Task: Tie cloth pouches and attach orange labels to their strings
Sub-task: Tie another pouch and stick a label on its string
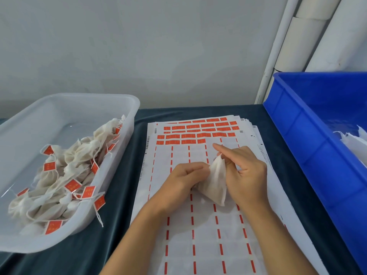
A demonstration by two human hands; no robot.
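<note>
A small cream cloth pouch is held between both hands above the label sheets. My left hand grips its left side with curled fingers. My right hand pinches the pouch's gathered top, its index finger stretched out to the upper left. Orange labels fill the far rows of the top white sheet; the near rows are peeled, with only orange dashes left. The pouch's string is not visible.
A clear plastic tub at left holds several tied pouches with orange labels. A blue crate at right holds white pouches at its right edge. The sheets lie stacked on a dark teal tablecloth. White pipes stand behind the crate.
</note>
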